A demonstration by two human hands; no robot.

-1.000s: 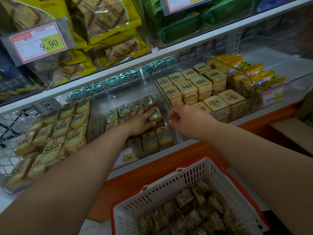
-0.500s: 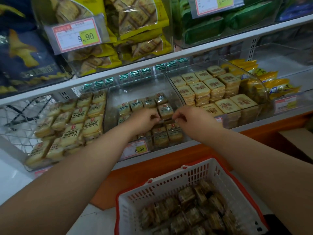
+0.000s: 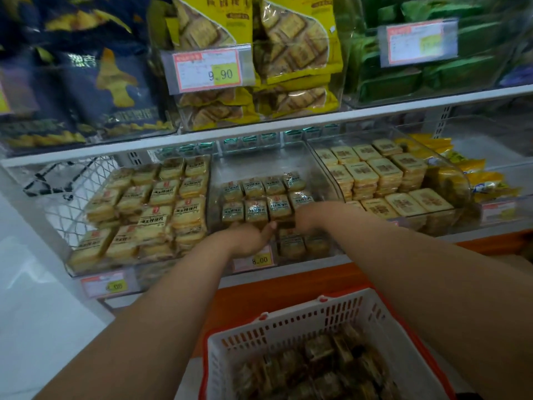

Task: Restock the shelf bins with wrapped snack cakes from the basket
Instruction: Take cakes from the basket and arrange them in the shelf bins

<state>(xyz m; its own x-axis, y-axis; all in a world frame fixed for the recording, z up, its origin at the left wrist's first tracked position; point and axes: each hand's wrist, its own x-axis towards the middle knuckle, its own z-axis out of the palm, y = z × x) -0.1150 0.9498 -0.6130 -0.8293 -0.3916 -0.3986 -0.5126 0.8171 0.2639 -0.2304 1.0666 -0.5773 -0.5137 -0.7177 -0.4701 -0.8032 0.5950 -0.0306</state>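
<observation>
Both hands reach into the middle clear bin (image 3: 323, 180) on the lower shelf (image 3: 288, 280), working a row of wrapped snack cakes (image 3: 255, 210) that stands just beyond the fingers. The left hand (image 3: 249, 238) sits at the near edge of that row, its thumb raised against the front of a cake; its fingers (image 3: 269, 226) are curled under the packets, though motion blur leaves it unclear whether they grip one or only push. The right hand (image 3: 310, 216) presses in at the row's right end, its fingertips hidden behind the cakes, so its hold cannot be told.

Just behind the fingers a second row of the same cakes lies flat toward the back wall. Below the wrists, more packets sit low at the bin's front, above the price tag reading 8.00 (image 3: 259, 259).

The likely trouble is a shove too hard from either side: the slick wrappers could slide, the row could buckle upward between the fingers and spill over the low front lip toward the white basket (image 3: 277, 336) under the forearms. Uneven pressure could also tip cakes onto the packets beneath, leaving the facing crooked. To the left of the fingers, the neighbouring bin of yellow cakes (image 3: 150, 215) is heaped and loosely piled, so a knock from the left forearm may dislodge some.
</observation>
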